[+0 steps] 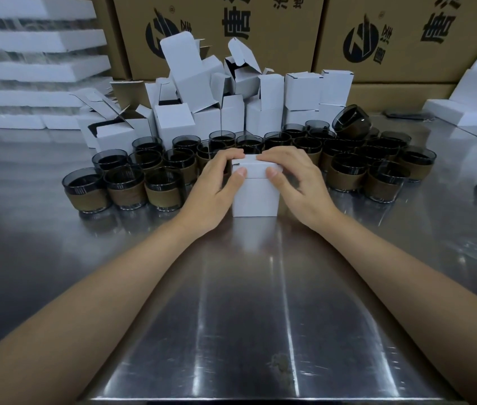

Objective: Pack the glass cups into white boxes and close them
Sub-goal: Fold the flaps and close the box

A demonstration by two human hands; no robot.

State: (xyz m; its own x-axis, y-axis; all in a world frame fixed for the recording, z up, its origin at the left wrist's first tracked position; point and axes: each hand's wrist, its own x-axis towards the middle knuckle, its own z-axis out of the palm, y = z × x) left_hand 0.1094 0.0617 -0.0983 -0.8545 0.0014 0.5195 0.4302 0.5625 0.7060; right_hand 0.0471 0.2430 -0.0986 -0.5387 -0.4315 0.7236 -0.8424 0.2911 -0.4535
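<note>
Steel tabletop (249, 302) carries one small white cardboard box (255, 194), upright, directly before rows of smoked glass cups with brown sleeves (132, 187). Left hand (217, 188) and right hand (295, 182) clasp its lid, thumbs pressing the front flap, apparently tucking it closed.

Both the left hand (217, 188) and the right hand (298, 182) are bare, and behind the fingers (228, 155) each wrist (193, 222) leads into a bare forearm (114, 273), uncovered all the way back to the lower corners of the view. The thumbnails (241, 171), at the near side of the fingers, are cut short and plain. Farther back from the fingers the forearms look smooth and widen steadily, with soft shadow along their inner sides; whether a sleeve begins higher up cannot be told.
</note>
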